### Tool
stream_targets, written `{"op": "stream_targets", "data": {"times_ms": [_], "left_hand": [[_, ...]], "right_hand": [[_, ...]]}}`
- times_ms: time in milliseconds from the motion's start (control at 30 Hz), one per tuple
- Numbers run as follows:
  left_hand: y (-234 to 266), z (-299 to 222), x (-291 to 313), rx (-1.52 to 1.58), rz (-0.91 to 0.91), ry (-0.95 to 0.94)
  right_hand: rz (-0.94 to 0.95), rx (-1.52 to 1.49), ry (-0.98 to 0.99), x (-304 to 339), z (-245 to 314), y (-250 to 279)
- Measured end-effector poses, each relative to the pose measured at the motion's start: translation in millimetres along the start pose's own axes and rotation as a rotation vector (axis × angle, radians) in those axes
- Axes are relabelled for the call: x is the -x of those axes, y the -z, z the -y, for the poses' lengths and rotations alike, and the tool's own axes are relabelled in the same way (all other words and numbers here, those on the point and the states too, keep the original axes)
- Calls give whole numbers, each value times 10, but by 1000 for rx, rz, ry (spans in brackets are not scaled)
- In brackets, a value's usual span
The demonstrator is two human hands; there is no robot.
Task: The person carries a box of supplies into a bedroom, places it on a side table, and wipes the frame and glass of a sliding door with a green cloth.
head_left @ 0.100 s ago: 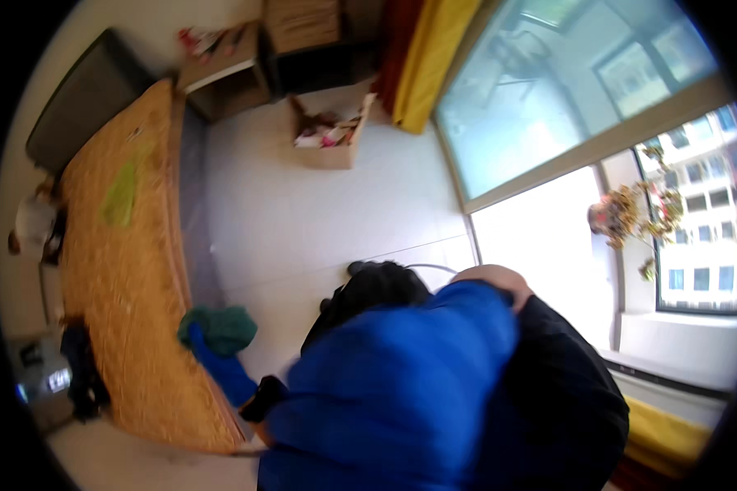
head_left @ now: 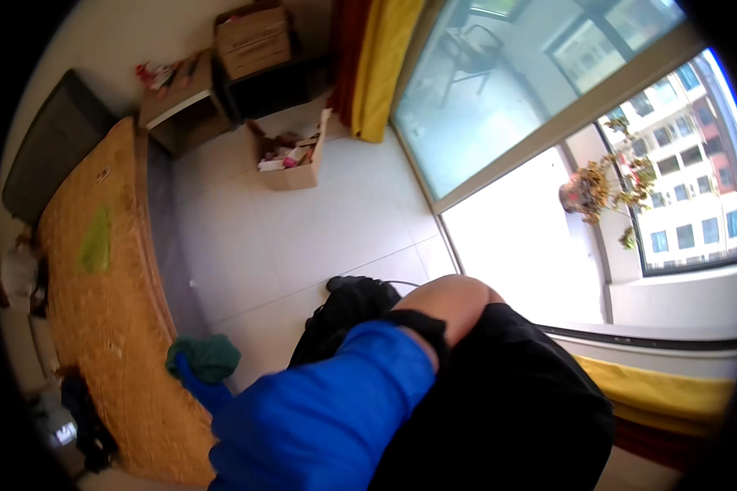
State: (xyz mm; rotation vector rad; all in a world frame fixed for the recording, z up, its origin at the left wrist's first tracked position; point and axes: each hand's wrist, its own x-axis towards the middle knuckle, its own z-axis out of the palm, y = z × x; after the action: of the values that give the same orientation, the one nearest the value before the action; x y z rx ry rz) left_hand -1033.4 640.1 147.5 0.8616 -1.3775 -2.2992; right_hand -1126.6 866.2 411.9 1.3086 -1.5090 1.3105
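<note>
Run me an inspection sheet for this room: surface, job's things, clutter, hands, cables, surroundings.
Surface: tan patterned mattress along the left; pale tiled floor beside it.
Job's things: crumpled green cloth at the mattress edge, with blue fabric against it.
Clutter: open cardboard box of mixed items on the floor; small items on the nightstand; yellow-green piece on the mattress.
Hands: nothing seen of the left hand or right hand; grip cannot be told.
Cables: thin dark line above the person's blue sleeve, possibly a cord; too small to be sure.
Surroundings: yellow curtain, framed glass panel, potted plant near a window.
</note>
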Motion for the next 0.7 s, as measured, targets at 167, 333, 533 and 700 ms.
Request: {"op": "stream_targets", "data": {"times_ms": [167, 333, 533, 700], "left_hand": [[0, 219, -271, -208, -134, -39], [139, 369, -415, -567, -214, -126], [348, 381, -536, -1248, -361, -280], [280, 454, -709, -1591, -475, -329]], "right_hand": [[74, 94, 96, -27, -160, -117], [170, 109, 128, -5, -147, -55], [296, 14, 176, -1, -78, -37], [314, -294, -294, 678, -381, -159]]}}
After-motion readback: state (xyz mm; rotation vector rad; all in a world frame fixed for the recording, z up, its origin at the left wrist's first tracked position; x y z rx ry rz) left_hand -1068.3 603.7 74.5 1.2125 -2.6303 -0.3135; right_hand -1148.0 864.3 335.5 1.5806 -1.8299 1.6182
